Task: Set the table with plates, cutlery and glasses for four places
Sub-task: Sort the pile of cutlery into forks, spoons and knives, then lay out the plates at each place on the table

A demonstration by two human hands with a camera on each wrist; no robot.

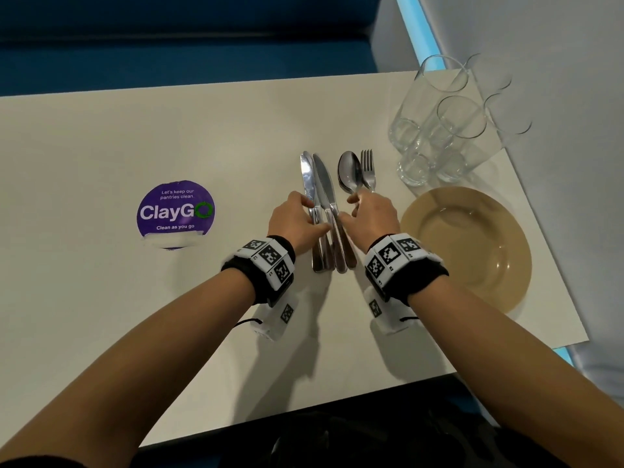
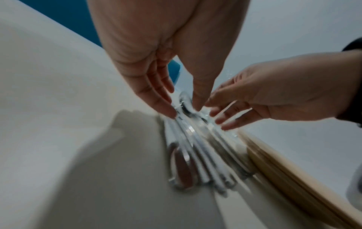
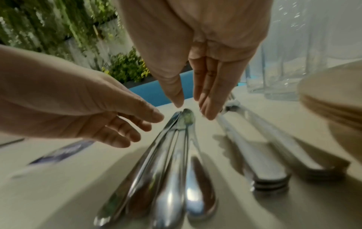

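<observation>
Both hands hover over the knives (image 1: 320,204) bundled mid-table: the left hand (image 1: 297,221) with straight fingers touching the bundle's left side, the right hand (image 1: 371,214) spread and relaxed, holding nothing. Spoons (image 1: 349,173), fork (image 1: 368,167), plates (image 1: 472,244) and glasses (image 1: 439,123) wait toward the table's right edge. Best to slide one knife clear – pinch its handle, not the blade – before lifting

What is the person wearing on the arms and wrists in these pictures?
Both forearms are bare, with no sleeves. Each wrist carries a black band covered with white square tiles printed with black pixel-like markers. A white block with one more marker and a thin black cable hangs under each wrist. The left hand and right hand wear no gloves.
</observation>
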